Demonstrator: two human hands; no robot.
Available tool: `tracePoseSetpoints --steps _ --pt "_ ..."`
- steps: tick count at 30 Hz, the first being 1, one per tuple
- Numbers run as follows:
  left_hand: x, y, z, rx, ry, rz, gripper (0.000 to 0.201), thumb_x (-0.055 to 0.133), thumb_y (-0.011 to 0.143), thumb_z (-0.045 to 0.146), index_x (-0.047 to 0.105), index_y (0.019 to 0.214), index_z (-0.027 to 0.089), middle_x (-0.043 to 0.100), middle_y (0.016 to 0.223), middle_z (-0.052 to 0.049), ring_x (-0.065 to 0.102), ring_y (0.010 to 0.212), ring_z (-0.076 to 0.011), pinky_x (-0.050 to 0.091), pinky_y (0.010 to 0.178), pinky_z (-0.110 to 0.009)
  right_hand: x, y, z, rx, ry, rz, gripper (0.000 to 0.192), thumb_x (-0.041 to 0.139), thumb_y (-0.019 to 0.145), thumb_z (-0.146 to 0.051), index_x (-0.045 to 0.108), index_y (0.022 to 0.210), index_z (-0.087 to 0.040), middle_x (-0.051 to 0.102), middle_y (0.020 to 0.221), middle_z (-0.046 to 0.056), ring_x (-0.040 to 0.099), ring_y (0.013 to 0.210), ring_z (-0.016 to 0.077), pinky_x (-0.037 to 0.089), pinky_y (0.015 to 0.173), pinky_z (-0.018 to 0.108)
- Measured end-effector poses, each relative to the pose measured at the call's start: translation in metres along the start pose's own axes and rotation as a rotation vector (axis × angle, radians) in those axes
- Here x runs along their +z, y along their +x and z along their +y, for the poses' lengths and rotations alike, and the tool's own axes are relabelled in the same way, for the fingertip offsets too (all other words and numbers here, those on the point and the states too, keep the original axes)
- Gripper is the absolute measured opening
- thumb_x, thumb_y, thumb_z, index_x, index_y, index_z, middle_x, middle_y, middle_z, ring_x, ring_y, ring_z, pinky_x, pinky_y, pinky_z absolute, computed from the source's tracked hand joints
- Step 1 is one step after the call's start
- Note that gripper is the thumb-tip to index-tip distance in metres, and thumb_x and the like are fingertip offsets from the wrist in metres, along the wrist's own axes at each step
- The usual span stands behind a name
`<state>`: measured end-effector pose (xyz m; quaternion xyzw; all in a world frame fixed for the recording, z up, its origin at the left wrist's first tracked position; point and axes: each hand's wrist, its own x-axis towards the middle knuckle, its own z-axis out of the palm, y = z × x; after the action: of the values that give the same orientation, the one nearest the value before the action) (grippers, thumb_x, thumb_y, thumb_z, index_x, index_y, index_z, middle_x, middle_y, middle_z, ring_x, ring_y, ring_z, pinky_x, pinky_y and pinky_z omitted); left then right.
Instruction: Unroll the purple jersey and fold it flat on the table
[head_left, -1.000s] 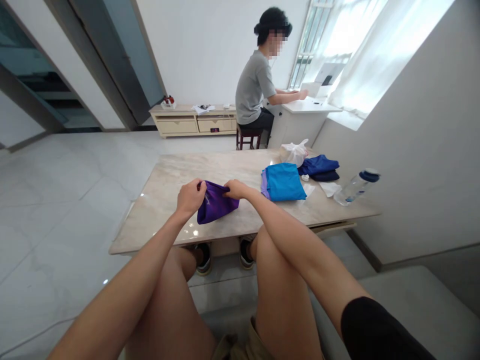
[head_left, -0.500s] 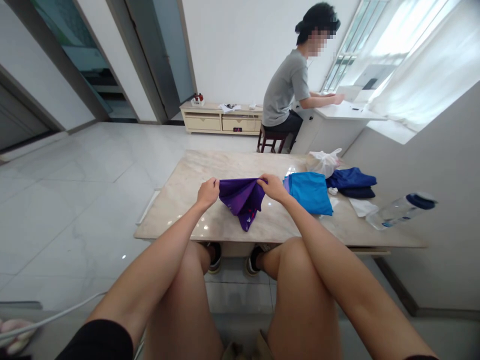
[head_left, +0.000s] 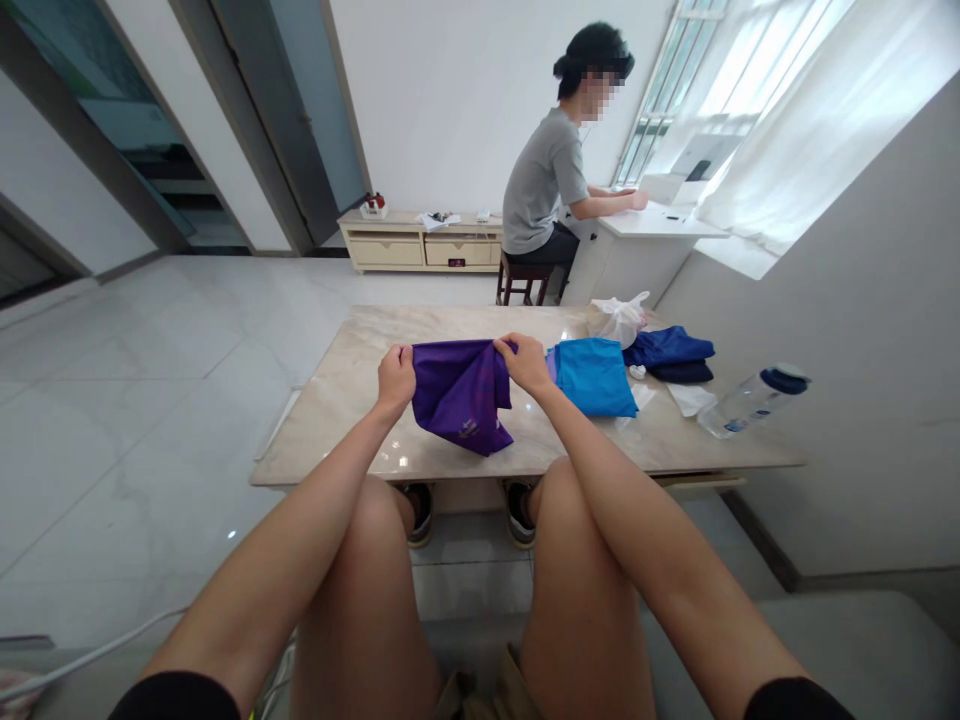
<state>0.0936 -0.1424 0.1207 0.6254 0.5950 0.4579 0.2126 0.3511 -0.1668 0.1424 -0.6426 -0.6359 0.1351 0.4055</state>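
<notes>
A purple cloth (head_left: 457, 395) with a small pale print near its lower edge hangs between my hands, over the marble-look table (head_left: 315, 420). My left hand (head_left: 396, 380) is closed on its upper left corner. At the upper right corner, my right hand (head_left: 525, 362) pinches the fabric between thumb and fingers. The top edge is stretched nearly straight, while the lower part droops in loose folds. Just right of my right hand lies a folded bright blue cloth (head_left: 596, 378), with a strip of lilac fabric (head_left: 552, 365) showing at its left side.
Farther right on the table are a white plastic bag (head_left: 621, 318), dark blue folded fabric (head_left: 671, 350), a white paper (head_left: 690, 399) and a clear bottle (head_left: 750, 402) with a blue lid. Beyond, a person (head_left: 551, 180) sits at a white desk (head_left: 656, 225). A low cabinet (head_left: 386, 253) stands by the wall.
The purple cloth has spread wider and hangs flatter, with its pale print now showing. Both hands keep their hold. The whole view has shifted slightly.
</notes>
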Motion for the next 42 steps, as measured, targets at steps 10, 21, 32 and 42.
tracePoseSetpoints --steps 10,21,32,42 --pt "0.039 -0.018 0.026 0.389 0.35 -0.264 0.021 0.059 0.102 0.035 0.069 0.11 0.019 0.068 0.11 -0.012 0.06 0.11 -0.0283 0.047 0.104 -0.04 0.01 0.001 0.011 -0.054 0.11 -0.209 0.025 0.057 0.097 -0.019 0.079 0.107 -0.013 0.08 0.106 0.009 0.072 0.098 0.0204 0.056 0.099 0.034" --pt "0.074 -0.027 0.043 0.362 0.479 -0.509 0.022 0.066 0.096 0.04 0.077 0.092 0.021 0.076 0.103 -0.012 0.069 0.102 -0.0296 0.051 0.083 -0.036 -0.003 -0.005 0.019 -0.056 0.15 -0.257 0.032 0.054 0.094 -0.016 0.076 0.117 -0.013 0.078 0.112 0.009 0.068 0.077 0.0152 0.062 0.081 0.032" --pt "0.072 -0.019 0.046 0.137 0.049 -0.288 0.013 0.064 0.095 0.025 0.073 0.087 0.019 0.079 0.089 -0.006 0.071 0.085 -0.0203 0.052 0.082 -0.031 0.005 -0.012 0.032 0.177 0.106 -0.291 0.051 0.073 0.092 -0.055 0.072 0.118 -0.012 0.078 0.107 0.013 0.071 0.09 0.0191 0.058 0.076 0.027" --pt "0.078 -0.014 0.043 0.063 -0.188 -0.325 0.021 0.058 0.102 0.033 0.068 0.092 0.017 0.079 0.097 -0.009 0.072 0.09 -0.0193 0.054 0.083 -0.029 0.012 -0.014 0.034 0.005 0.028 -0.431 0.019 0.068 0.089 -0.028 0.077 0.097 -0.013 0.077 0.089 0.007 0.067 0.083 0.0203 0.05 0.074 0.027"
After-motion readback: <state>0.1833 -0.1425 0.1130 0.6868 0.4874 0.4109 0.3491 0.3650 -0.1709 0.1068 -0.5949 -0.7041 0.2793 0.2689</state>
